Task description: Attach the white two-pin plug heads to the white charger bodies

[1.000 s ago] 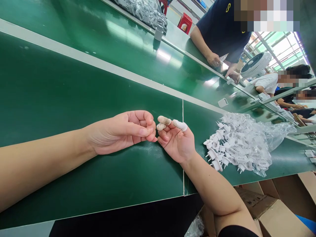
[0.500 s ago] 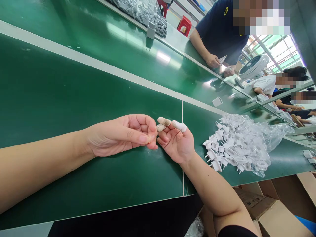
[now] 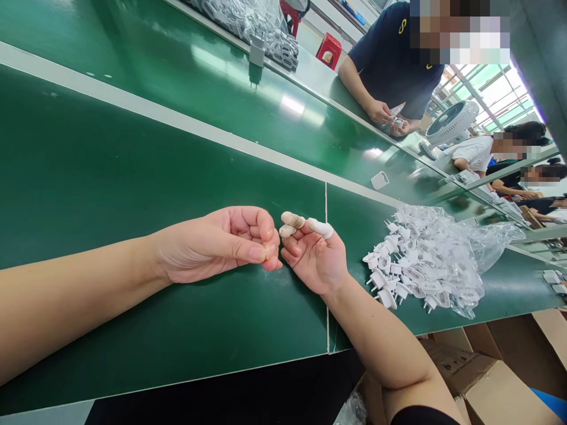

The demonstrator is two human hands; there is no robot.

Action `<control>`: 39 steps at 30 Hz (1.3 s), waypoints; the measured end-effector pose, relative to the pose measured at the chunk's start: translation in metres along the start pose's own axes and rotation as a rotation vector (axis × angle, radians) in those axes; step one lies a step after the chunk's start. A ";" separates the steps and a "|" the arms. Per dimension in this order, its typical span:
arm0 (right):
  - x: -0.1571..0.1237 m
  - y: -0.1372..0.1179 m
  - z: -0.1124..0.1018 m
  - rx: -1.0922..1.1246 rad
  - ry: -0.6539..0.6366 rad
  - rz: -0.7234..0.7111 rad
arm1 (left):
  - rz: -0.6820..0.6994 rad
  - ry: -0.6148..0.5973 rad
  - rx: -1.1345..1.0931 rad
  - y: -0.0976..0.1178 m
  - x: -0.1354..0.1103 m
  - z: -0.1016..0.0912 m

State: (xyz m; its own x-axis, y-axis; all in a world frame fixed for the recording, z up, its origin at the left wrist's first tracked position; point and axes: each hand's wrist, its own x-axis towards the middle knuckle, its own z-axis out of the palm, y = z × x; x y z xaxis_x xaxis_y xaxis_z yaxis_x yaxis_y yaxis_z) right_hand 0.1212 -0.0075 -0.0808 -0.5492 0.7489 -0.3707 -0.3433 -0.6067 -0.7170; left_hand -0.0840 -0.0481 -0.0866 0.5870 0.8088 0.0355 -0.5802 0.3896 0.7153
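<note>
My left hand (image 3: 217, 245) rests on the green belt (image 3: 110, 177), palm turned inward, fingers curled and the thumb pressed against the index fingertip in a pinch; what is in the pinch is too small to make out. My right hand (image 3: 315, 255) lies palm up right beside it, fingertips almost touching the left ones. Its fingers are curled with nothing in them, and white finger cots cover the thumb and two fingertips. A heap of small white plug parts (image 3: 414, 260) on a clear plastic bag sits just right of my right hand.
A lone white part (image 3: 380, 179) lies on the belt beyond the heap. Across the belt a person in a dark shirt (image 3: 390, 59) handles a small white piece. A fan (image 3: 452, 121) stands further right. Cardboard boxes (image 3: 487, 378) sit below the belt edge.
My hands have stayed almost still, the left pinch shifting slightly. The lone white part has drifted left along the belt. The person opposite has brought both hands together.
</note>
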 end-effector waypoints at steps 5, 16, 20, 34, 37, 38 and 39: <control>0.000 0.000 -0.001 -0.013 0.008 -0.001 | -0.006 -0.009 0.011 0.000 0.000 0.000; 0.001 0.000 -0.001 -0.008 -0.004 -0.002 | -0.001 -0.029 0.023 0.001 0.000 0.000; 0.001 0.000 0.000 -0.011 0.007 -0.001 | -0.087 -0.132 -0.087 0.007 0.002 0.003; -0.002 -0.002 0.002 -0.011 0.009 -0.010 | -0.113 -0.099 0.025 0.012 0.004 0.008; -0.002 -0.002 0.002 -0.001 0.011 -0.013 | -0.105 -0.105 0.022 0.012 0.005 0.008; -0.002 -0.002 0.002 0.002 0.010 -0.012 | -0.102 -0.107 0.017 0.012 0.005 0.008; -0.003 -0.002 0.002 0.003 0.010 -0.011 | -0.100 -0.109 0.014 0.012 0.005 0.008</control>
State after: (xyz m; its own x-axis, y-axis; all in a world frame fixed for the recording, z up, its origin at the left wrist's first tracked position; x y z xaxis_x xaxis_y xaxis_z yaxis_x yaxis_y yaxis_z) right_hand 0.1221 -0.0084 -0.0771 -0.5376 0.7584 -0.3685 -0.3517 -0.5989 -0.7195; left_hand -0.0836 -0.0427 -0.0720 0.7000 0.7130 0.0389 -0.5082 0.4591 0.7287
